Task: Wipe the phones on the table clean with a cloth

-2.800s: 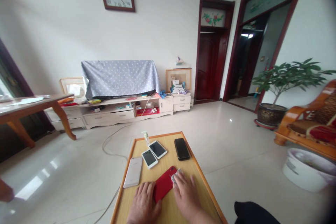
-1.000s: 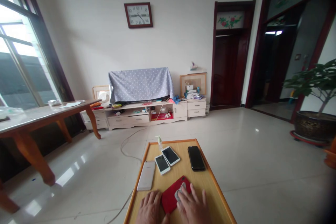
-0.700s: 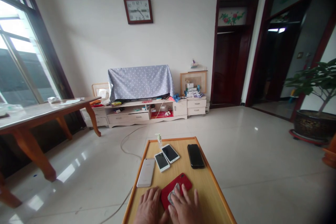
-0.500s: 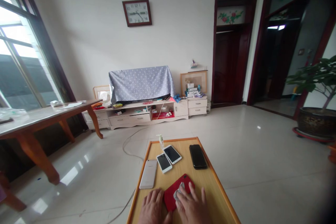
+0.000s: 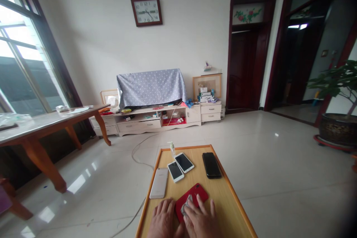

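A red phone lies back up and slantwise on the small wooden table. My left hand is at its lower left end, with fingers and thumb about that end and bracing it. My right hand presses a crumpled grey-white cloth onto the phone's back under its fingertips. Part of the phone's lower end is hidden by my hands. Left of it lies a pale phone, back up. Two white phones, one smaller and one larger, lie beyond with dark screens up.
A black phone is at the table's right side. A small pump bottle stands by its far edge. A cable runs over the floor on the left. A larger table is at left, a potted plant at right.
My right hand has slid the cloth a little left and down across the red phone's back. My left hand keeps its place on the phone. The whole view has shifted slightly.
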`<control>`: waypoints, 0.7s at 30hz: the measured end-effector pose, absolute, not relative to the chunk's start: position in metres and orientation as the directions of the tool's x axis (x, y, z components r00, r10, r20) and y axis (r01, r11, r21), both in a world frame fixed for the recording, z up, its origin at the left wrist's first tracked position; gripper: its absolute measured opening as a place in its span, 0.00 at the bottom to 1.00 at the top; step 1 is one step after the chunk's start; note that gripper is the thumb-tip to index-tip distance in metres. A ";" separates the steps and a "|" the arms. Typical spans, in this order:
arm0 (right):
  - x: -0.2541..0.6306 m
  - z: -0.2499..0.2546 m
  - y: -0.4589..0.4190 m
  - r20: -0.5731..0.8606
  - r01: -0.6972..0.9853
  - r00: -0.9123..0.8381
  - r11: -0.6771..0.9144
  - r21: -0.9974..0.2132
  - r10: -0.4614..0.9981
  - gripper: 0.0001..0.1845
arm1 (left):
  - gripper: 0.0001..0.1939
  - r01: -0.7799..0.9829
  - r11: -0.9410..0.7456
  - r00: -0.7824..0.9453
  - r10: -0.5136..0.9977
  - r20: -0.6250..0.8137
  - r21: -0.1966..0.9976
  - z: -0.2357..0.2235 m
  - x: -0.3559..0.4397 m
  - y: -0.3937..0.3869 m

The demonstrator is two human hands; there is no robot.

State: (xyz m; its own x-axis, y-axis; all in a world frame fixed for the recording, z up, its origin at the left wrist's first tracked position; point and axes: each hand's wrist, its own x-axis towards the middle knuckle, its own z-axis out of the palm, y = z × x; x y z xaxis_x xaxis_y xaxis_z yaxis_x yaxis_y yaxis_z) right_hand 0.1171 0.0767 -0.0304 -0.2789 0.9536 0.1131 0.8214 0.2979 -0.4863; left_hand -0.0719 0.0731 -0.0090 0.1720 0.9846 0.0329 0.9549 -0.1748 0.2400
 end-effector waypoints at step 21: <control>0.136 -0.011 0.092 0.116 0.902 -0.148 0.182 -0.393 0.982 0.28 | 0.38 0.964 -0.110 0.128 0.990 -0.058 0.241 0.009 -0.064 0.069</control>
